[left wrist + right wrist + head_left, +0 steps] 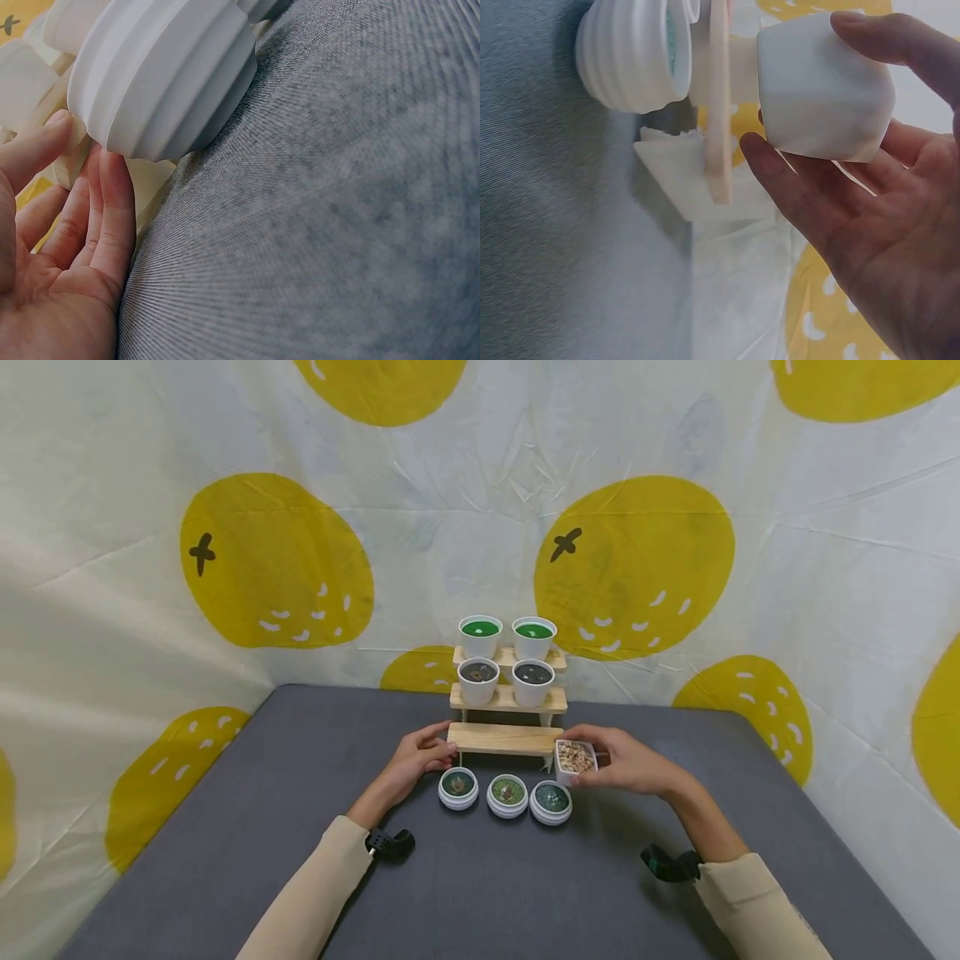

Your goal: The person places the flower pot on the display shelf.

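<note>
A small white square pot (576, 762) filled with tan pebbles is held by my right hand (626, 762), at the right end of the lowest step of a wooden tiered stand (506, 739). In the right wrist view the thumb lies on one side of the white pot (821, 90) and the fingers on the other. My left hand (412, 760) pinches the left end of that lowest step. The left wrist view shows the thumb and fingers of the left hand (75, 232) on either side of the wood, beside a ribbed white pot (165, 82).
Two white cups with green contents (480, 628) stand on the top step, two with dark contents (532, 673) on the middle step. Three ribbed round pots (507, 808) line the grey table (487, 893) before the stand. A lemon-print cloth (450, 552) hangs behind.
</note>
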Demonstrator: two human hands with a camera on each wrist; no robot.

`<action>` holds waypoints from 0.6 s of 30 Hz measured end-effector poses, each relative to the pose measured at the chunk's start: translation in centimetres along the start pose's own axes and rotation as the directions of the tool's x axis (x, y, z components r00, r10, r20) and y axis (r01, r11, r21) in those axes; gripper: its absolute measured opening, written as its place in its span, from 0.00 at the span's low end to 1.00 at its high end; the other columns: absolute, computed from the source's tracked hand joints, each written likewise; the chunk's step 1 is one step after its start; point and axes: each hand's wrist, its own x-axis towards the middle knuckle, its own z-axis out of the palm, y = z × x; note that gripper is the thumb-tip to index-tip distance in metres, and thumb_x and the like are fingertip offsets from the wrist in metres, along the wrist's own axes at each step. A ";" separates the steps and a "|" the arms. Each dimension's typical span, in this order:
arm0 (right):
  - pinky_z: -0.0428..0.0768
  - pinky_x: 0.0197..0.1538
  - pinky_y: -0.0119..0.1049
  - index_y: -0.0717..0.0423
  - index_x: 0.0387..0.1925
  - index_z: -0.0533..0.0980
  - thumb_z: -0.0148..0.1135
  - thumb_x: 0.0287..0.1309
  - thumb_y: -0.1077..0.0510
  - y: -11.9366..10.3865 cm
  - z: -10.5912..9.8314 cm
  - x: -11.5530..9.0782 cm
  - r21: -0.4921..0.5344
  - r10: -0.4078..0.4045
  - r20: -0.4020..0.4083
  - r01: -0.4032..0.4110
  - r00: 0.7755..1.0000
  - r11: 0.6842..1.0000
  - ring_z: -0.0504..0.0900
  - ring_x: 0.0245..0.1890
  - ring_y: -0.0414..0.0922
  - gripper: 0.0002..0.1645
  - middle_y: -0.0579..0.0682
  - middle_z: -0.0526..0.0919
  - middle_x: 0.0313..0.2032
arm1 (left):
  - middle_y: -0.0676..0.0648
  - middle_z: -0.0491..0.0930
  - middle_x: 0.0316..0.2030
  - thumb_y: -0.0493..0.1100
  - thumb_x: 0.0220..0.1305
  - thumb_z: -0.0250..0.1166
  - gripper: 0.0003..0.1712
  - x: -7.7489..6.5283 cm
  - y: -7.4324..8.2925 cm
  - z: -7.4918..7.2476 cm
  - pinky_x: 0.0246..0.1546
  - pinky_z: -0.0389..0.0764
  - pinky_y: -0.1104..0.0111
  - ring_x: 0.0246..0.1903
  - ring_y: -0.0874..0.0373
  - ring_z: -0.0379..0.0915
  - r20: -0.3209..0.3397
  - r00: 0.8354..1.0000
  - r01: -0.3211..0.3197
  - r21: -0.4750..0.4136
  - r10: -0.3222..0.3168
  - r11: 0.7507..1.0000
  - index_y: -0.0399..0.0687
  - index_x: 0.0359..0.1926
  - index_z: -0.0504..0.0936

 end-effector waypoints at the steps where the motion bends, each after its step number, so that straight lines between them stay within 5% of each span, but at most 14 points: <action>1: 0.79 0.39 0.36 0.50 0.61 0.70 0.71 0.52 0.52 -0.1 0.0 0.1 -0.002 -0.004 0.000 0.004 1.000 1.000 0.77 0.39 0.48 0.34 0.51 0.78 0.46 | 0.44 0.83 0.39 0.47 0.59 0.70 0.35 0.0 0.0 0.0 0.39 0.83 0.68 0.37 0.55 0.80 0.002 1.000 0.003 0.003 -0.003 1.000 0.57 0.66 0.69; 18: 0.74 0.36 0.36 0.48 0.60 0.71 0.72 0.51 0.49 -2.0 0.2 3.2 -0.099 -0.045 -0.029 0.042 0.999 0.994 0.73 0.35 0.45 0.35 0.50 0.77 0.44 | 0.46 0.84 0.38 0.42 0.62 0.66 0.36 -0.8 1.4 0.2 0.40 0.83 0.67 0.38 0.56 0.80 0.050 0.998 0.025 0.000 -0.025 1.000 0.50 0.70 0.65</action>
